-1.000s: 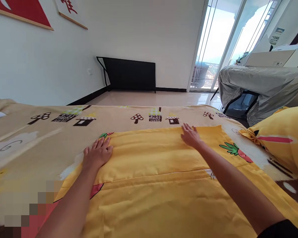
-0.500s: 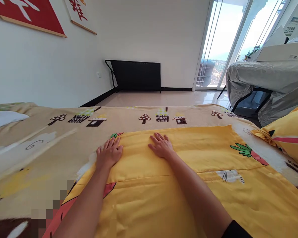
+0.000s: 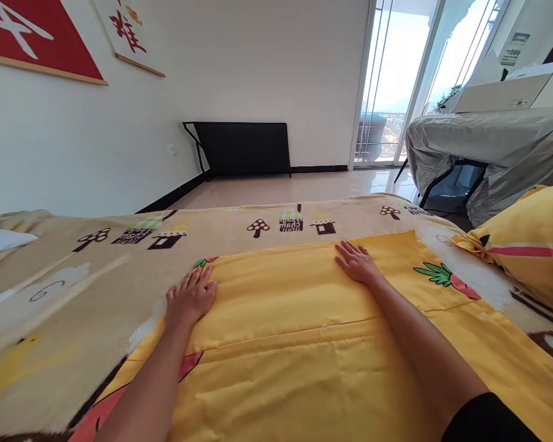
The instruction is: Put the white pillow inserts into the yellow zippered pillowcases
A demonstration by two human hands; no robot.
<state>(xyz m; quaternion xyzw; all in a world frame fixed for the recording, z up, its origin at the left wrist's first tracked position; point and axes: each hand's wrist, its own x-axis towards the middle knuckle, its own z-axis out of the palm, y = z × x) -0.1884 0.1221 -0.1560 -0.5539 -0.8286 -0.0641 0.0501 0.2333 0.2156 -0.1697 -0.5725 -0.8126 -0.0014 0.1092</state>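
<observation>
A yellow cloth (image 3: 276, 294), printed with radishes and looking like a pillowcase, is spread out on a beige patterned blanket (image 3: 221, 230). My left hand (image 3: 191, 298) rests flat near the cloth's far left corner, fingers apart, beside a small green leaf print. Farther right, my right hand (image 3: 357, 261) lies palm down by the far edge, its fingers spread. Neither hand grips the fabric. A seam runs across the cloth nearer to me, and my right forearm covers part of the print there.
A stuffed yellow pillow (image 3: 534, 242) lies at the right. A white cushion corner (image 3: 4, 242) shows at the left. Beyond the bed are a black folded frame (image 3: 244, 148) against the wall and a table with a grey cover (image 3: 483, 138) holding a box (image 3: 504, 92).
My right hand has slid right along the cloth's far edge, away from the left one. My left hand stays near the far left corner. The view has shifted slightly to the right.
</observation>
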